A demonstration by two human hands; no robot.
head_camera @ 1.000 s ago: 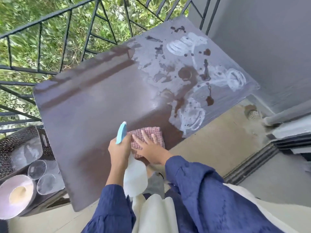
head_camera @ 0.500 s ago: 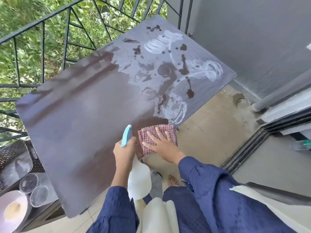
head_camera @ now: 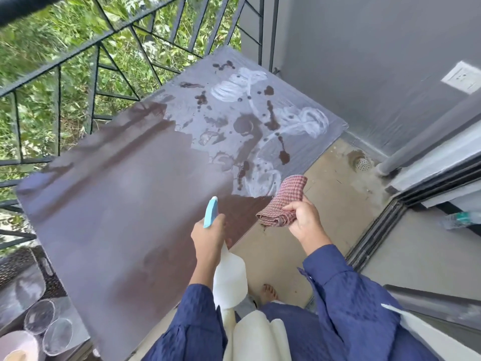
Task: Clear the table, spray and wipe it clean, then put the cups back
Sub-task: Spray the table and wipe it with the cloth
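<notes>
Nearest, at the lower left, two clear cups [head_camera: 39, 320] sit on a low dark surface [head_camera: 18, 261] beside the table [head_camera: 104, 204]; the left hand [head_camera: 208, 238] curls round the neck of a white spray bottle [head_camera: 229, 280], its blue nozzle [head_camera: 210, 212] pointing out over the tabletop; the right hand [head_camera: 304, 220] pinches a bunched red checked cloth [head_camera: 283, 201] over the table's near right edge; farther on, dark spots and white smears [head_camera: 260, 121] cover the far right corner; beyond runs a black railing [head_camera: 104, 61].
</notes>
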